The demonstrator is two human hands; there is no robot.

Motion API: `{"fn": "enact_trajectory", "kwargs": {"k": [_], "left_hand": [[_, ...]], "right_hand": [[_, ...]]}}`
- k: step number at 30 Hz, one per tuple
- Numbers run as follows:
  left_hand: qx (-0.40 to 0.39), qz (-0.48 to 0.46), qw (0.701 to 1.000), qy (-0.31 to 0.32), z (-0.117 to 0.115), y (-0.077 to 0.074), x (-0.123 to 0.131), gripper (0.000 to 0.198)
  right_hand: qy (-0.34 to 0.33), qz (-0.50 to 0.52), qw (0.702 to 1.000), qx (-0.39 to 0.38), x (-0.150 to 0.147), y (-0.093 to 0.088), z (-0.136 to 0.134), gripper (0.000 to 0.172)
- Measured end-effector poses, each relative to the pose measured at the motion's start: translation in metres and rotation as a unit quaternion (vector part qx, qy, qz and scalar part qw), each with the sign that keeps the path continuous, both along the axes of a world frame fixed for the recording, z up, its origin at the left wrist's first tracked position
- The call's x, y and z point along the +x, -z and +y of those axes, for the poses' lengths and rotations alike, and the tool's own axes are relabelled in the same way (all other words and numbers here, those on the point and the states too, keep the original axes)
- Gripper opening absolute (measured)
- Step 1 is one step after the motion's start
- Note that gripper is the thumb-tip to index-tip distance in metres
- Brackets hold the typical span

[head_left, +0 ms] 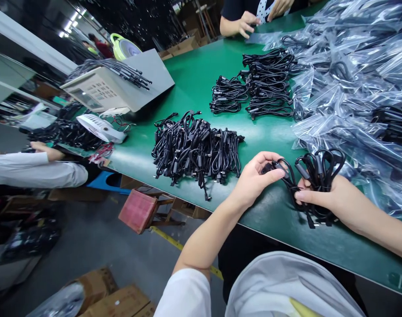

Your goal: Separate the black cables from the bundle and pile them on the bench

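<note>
In the head view my right hand grips a bunch of coiled black cables over the green table. My left hand is closed on one end of a black cable, with thumb and fingers pinched beside the bunch. Cable loops hide part of the right fingers. Left of my hands lies a large heap of tied black cables. Farther back, more cable bundles are stacked in rows, next to a smaller stack.
Clear plastic bags of cables cover the table's right side. Across the green table a co-worker's hands hold a white perforated piece. A grey test box and white fan stand left. A red stool is below the edge.
</note>
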State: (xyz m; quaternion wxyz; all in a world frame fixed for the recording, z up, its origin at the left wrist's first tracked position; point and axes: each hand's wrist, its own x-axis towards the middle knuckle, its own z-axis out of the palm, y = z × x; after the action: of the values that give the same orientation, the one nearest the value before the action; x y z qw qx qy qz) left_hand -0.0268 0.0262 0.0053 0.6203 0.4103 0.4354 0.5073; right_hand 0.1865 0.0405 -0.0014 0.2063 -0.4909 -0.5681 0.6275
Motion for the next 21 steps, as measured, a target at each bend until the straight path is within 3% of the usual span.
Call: {"fn": "enact_trajectory", "kwargs": {"k": [4, 9, 12, 21], "left_hand": [[0.007, -0.014, 1.000, 0.022, -0.0018, -0.0002, 0.0004, 0.043], [0.005, -0.021, 1.000, -0.007, -0.0044, -0.0060, 0.0051, 0.058], [-0.010, -0.027, 1.000, -0.003, -0.0050, -0.0067, 0.0058, 0.058], [-0.011, -0.046, 0.999, -0.002, -0.0035, -0.0053, 0.0056, 0.055]], "right_hand": [[0.011, 0.027, 0.999, -0.017, 0.0016, 0.0012, -0.0009, 0.038], [0.057, 0.125, 0.985, -0.102, 0.0036, 0.0032, 0.0004, 0.035], [0.078, 0.135, 0.978, -0.136, 0.0040, 0.0027, 0.0000, 0.039], [0.095, 0.133, 0.976, -0.141, 0.0040, 0.0026, -0.0011, 0.041]]}}
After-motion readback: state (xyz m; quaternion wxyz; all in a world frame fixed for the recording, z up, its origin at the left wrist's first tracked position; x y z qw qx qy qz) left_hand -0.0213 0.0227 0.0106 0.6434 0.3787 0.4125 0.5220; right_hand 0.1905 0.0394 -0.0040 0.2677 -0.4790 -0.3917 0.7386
